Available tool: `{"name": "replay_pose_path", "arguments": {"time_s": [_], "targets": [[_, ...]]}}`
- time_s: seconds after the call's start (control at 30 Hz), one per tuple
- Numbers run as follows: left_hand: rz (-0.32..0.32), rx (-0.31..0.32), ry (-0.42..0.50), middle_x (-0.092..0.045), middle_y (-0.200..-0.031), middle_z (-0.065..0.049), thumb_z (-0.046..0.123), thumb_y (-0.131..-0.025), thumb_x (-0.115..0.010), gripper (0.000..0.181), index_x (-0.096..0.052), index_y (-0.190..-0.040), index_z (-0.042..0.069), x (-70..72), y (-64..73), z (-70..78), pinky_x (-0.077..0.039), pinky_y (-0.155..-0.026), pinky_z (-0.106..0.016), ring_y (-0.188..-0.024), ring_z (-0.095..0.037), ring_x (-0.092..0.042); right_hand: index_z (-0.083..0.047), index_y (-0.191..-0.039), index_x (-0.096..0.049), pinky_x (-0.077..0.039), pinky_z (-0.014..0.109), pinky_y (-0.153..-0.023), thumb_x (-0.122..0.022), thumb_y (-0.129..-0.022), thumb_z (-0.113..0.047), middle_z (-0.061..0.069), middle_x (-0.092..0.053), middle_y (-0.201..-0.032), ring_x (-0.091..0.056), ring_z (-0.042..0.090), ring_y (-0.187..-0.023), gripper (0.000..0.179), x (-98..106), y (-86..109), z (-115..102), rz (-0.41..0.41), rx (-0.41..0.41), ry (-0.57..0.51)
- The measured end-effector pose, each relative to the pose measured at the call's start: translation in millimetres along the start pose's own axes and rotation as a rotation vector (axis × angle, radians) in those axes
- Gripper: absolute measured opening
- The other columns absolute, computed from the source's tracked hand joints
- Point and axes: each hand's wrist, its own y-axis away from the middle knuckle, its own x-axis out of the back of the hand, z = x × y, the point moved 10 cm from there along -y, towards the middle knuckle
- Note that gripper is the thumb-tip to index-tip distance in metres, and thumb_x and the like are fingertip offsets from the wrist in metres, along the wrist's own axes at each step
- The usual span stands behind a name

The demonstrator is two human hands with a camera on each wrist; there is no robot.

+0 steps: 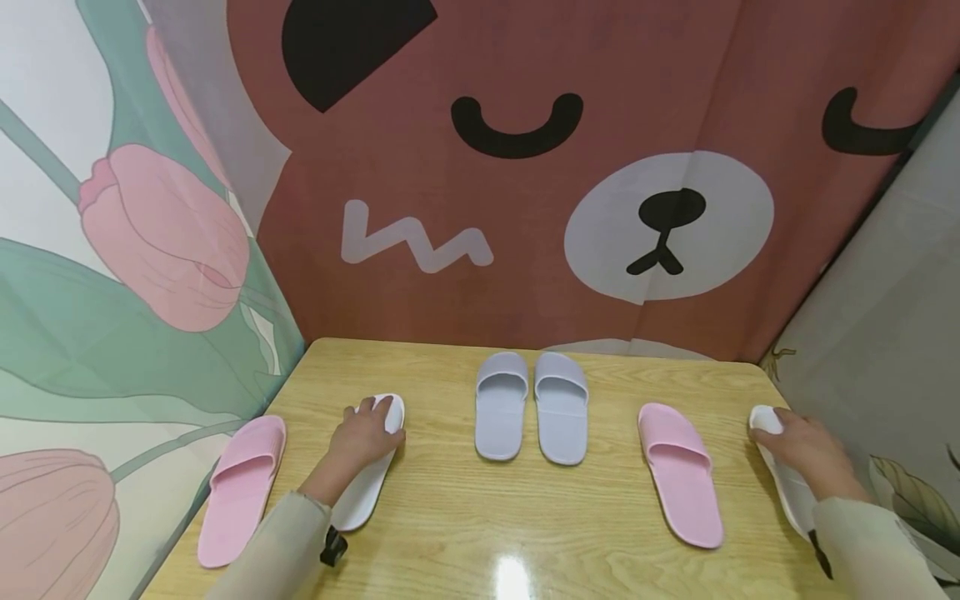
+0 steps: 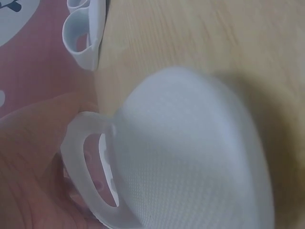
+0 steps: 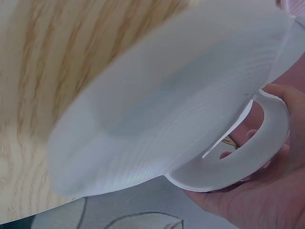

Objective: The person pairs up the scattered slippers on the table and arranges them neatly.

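Observation:
At the left of the head view my left hand (image 1: 365,435) grips a white slipper (image 1: 367,492) over its strap. The left wrist view shows that slipper's textured sole (image 2: 176,157) up close, with the hand wrapped across the strap (image 2: 78,152). On the far right, my right hand (image 1: 810,454) holds another white slipper (image 1: 787,487) in the same way. From the right wrist, the fingers curl round its strap (image 3: 238,164), and the sole overlaps the wooden table. The hands cover most of both straps in the head view.
A pair of grey-lilac slippers, one left (image 1: 500,417) and one right (image 1: 562,421), stands at the table's back middle. One pink slipper (image 1: 236,508) lies by the left edge, another (image 1: 686,492) right of centre. Printed curtains (image 1: 420,308) border the wooden table (image 1: 450,525).

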Motion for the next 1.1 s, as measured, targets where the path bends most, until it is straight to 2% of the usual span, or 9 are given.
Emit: {"name": "replay_pose_path", "arguments": {"time_s": [0.6,0.9,1.1], "targets": [[-0.010,-0.001,0.013,-0.040,-0.152,-0.028,0.041,-0.086,-0.067,0.077,-0.044,-0.151,0.007,4.8,-1.9,2.6,-0.045,-0.097,-0.066,-0.134,-0.057,-0.038,0.014,-0.151,-0.020,-0.032,0.076,-0.097,-0.049,-0.097,-0.059,0.050,-0.024,-0.140,-0.028,0.068,-0.124,0.095,3.7,0.2,-17.6,-0.001,0.048,0.017],[-0.020,0.008,0.003,-0.040,-0.152,-0.028,0.042,-0.087,-0.067,0.076,-0.044,-0.151,0.008,4.8,-3.6,0.9,-0.046,-0.094,-0.067,-0.133,-0.056,-0.039,0.015,-0.150,-0.022,-0.032,0.075,-0.099,-0.049,-0.097,-0.059,0.050,-0.024,-0.142,-0.027,0.067,-0.126,0.095,3.2,-4.2,-21.7,0.001,0.059,0.021],[-0.019,0.002,0.001,-0.040,-0.152,-0.028,0.042,-0.087,-0.067,0.077,-0.044,-0.152,0.008,6.4,-4.5,0.7,-0.047,-0.091,-0.067,-0.133,-0.056,-0.039,0.015,-0.150,-0.021,-0.031,0.075,-0.100,-0.051,-0.097,-0.057,0.050,-0.022,-0.142,-0.026,0.067,-0.128,0.095,1.5,-6.2,-21.8,-0.002,0.031,0.013]]}}
